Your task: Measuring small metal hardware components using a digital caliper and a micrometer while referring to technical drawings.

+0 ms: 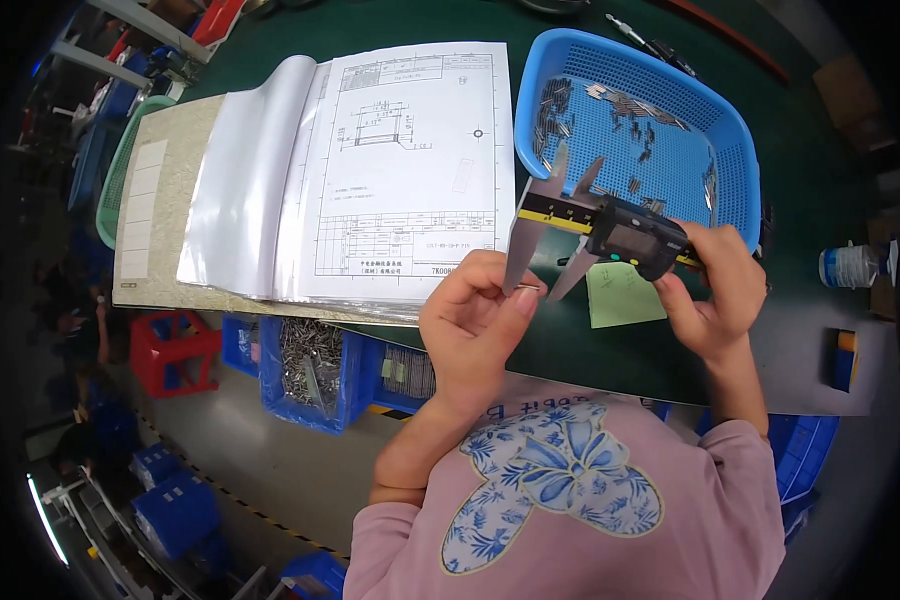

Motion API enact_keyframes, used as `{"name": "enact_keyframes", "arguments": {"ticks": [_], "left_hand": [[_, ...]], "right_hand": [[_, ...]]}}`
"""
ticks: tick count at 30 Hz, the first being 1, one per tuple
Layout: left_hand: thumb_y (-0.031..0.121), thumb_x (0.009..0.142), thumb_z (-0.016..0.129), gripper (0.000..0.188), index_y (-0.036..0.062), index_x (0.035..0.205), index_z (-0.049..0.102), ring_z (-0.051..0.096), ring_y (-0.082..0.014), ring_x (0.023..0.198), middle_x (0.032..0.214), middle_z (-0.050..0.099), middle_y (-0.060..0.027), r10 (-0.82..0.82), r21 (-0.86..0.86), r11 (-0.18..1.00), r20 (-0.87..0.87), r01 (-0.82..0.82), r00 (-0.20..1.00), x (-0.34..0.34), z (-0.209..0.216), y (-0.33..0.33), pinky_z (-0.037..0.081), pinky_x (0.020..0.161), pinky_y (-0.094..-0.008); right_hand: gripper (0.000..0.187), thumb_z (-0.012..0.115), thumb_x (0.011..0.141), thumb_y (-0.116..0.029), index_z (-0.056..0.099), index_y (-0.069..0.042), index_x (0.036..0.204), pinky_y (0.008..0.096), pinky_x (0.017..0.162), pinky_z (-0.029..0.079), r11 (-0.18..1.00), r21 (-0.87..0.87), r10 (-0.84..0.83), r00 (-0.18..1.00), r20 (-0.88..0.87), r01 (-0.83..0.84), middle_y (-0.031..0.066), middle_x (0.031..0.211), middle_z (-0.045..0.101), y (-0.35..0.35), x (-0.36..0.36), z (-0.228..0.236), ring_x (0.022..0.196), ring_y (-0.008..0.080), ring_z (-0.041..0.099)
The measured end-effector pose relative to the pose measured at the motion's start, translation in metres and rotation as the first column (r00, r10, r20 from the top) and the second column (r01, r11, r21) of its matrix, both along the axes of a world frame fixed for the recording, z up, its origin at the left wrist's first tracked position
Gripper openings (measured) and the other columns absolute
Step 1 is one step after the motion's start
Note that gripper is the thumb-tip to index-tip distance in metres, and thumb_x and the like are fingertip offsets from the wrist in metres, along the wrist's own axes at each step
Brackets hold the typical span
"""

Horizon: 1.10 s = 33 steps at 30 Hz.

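Observation:
My right hand (718, 290) is closed round the body of a digital caliper (634, 240), whose jaws stand apart and point toward me. Between thumb and fingers, my left hand (475, 325) pinches a small metal pin (530, 288) close to the caliper's lower jaws. Whether the pin touches a jaw I cannot tell. Behind the caliper stands a blue plastic basket (745, 150) with many small metal pins (635, 110) scattered over its bottom. An open binder (415, 130) in clear sleeves, showing a technical drawing, lies left of the basket.
A pale green note (620, 305) lies on the dark green table under the caliper. A pen (625, 32) rests behind the basket, and a clear bottle (848, 266) is at the right. Below the table's edge are blue bins (310, 400) of metal parts and a red stool (175, 350).

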<state>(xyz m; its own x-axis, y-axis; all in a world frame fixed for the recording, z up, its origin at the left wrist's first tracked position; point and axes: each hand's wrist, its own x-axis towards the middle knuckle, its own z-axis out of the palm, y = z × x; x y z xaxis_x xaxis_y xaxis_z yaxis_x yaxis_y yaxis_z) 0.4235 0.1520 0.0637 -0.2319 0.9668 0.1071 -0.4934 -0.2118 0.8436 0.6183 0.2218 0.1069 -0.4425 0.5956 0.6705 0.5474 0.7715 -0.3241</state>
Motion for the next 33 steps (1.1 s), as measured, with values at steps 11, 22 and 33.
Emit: {"name": "enact_keyframes", "arguments": {"ticks": [11, 22, 33], "left_hand": [[0.003, 0.08, 0.055, 0.01, -0.002, 0.089, 0.055, 0.051, -0.0088, 0.076, 0.084, 0.057, -0.006, 0.046, -0.13, 0.991, 0.211, -0.018, 0.976, 0.004, 0.002, -0.002, 0.041, 0.072, -0.0221], [0.005, 0.081, 0.056, 0.013, -0.0007, 0.093, 0.055, 0.054, -0.01, 0.078, 0.086, 0.059, -0.0061, 0.116, -0.176, 0.982, 0.32, -0.061, 0.94, 0.006, 0.005, -0.004, 0.043, 0.074, -0.0247], [0.007, 0.081, 0.057, 0.015, -0.0007, 0.094, 0.054, 0.054, -0.0106, 0.079, 0.088, 0.059, -0.0066, 0.108, -0.174, 0.984, 0.376, -0.044, 0.92, 0.006, 0.005, -0.004, 0.043, 0.076, -0.0249]], "right_hand": [[0.033, 0.073, 0.056, -0.013, 0.06, 0.001, 0.083, 0.0255, 0.044, 0.038, 0.999, 0.013, -0.035, 0.999, 0.004, 0.035, 0.0079, 0.059, 0.053, -0.001, -0.009, -0.006, 0.049, 0.0194, 0.051], [0.032, 0.075, 0.055, -0.015, 0.059, 0.0, 0.078, 0.0256, 0.043, 0.037, 0.998, 0.015, -0.063, 0.998, -0.014, 0.063, 0.0079, 0.059, 0.053, -0.004, -0.016, -0.006, 0.048, 0.0197, 0.05], [0.032, 0.077, 0.055, -0.019, 0.057, -0.001, 0.073, 0.0255, 0.041, 0.035, 0.993, 0.004, -0.114, 0.993, -0.021, 0.114, 0.0068, 0.056, 0.05, -0.004, -0.018, -0.01, 0.046, 0.0181, 0.047]]}}
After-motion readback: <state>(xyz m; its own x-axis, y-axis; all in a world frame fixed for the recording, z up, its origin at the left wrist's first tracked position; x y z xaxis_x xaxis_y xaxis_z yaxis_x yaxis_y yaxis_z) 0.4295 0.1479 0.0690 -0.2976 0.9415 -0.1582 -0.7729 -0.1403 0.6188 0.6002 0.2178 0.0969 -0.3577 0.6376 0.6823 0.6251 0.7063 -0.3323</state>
